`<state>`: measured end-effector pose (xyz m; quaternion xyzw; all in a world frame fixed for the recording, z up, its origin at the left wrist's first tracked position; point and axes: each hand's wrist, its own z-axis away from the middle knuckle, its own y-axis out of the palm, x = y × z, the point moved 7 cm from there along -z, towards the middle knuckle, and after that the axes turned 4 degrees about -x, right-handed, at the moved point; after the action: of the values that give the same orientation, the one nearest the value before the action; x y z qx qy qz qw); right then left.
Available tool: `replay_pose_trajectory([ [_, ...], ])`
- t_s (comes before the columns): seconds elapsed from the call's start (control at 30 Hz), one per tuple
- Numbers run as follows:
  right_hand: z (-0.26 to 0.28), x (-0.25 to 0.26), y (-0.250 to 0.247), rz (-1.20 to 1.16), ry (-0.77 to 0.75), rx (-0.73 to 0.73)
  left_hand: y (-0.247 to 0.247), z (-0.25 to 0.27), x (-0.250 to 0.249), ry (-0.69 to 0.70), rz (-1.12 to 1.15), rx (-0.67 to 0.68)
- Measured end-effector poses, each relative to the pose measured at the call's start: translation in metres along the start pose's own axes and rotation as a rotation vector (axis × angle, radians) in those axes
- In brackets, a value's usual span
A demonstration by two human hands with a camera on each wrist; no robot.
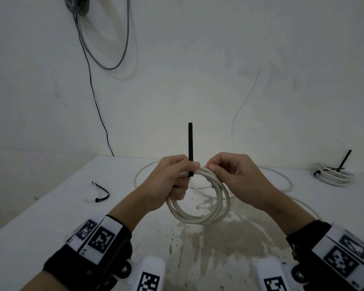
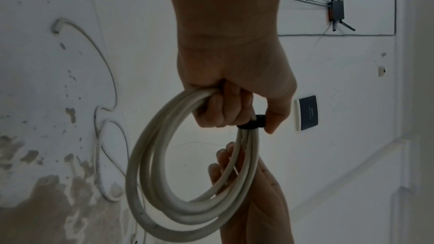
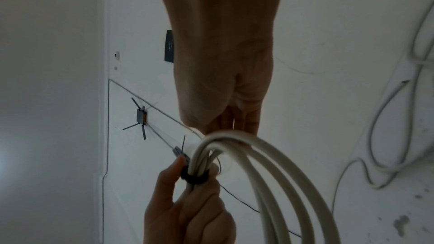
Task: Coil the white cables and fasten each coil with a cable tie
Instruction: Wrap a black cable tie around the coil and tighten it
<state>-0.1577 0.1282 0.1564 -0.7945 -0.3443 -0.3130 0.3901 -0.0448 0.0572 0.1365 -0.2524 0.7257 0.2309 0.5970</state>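
Observation:
A white cable coil [image 1: 198, 219] of several loops hangs between both hands above the table. A black cable tie [image 1: 190, 143] circles its top, and the tie's tail stands straight up. My left hand [image 1: 185, 175] grips the coil just left of the tie, thumb against the band. My right hand [image 1: 212, 168] pinches the loops just right of it. In the left wrist view the fingers [image 2: 225, 110] curl round the coil [image 2: 145, 164] beside the tie band [image 2: 252, 122]. The right wrist view shows the band [image 3: 195, 176] snug round the bundle [image 3: 270, 173].
A second white coil [image 1: 333, 175] with a black tie lies at the table's far right. A loose black tie [image 1: 102, 194] lies on the left. More white cable [image 1: 286, 181] trails across the table [image 1: 51, 206] behind my hands. The wall stands close behind.

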Motion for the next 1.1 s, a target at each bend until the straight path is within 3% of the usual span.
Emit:
replay_pose_trajectory([
  [0.23,0.016,-0.014,0.019,-0.623,0.465,0.267,0.006,0.002,-0.002,-0.013,0.018,0.033],
  [0.47,0.024,-0.018,0.03,-0.703,0.67,0.339,0.017,0.006,-0.001,-0.051,-0.02,0.167],
  [0.6,0.023,-0.022,0.026,-0.693,0.66,0.284,0.017,0.004,-0.001,-0.048,-0.016,0.089],
  [0.73,0.028,-0.027,0.031,-0.833,0.642,0.264,0.005,-0.003,0.002,-0.047,0.196,-0.111],
  [0.83,0.026,-0.026,0.029,-0.93,0.583,0.144,-0.002,-0.007,0.004,-0.042,0.305,-0.186],
  [0.97,0.02,-0.022,0.026,-0.814,0.593,0.002,0.002,-0.008,0.007,-0.098,0.359,-0.089],
  [1.1,0.018,-0.021,0.023,-0.759,0.713,0.021,0.008,-0.005,0.008,-0.159,0.383,0.034],
])
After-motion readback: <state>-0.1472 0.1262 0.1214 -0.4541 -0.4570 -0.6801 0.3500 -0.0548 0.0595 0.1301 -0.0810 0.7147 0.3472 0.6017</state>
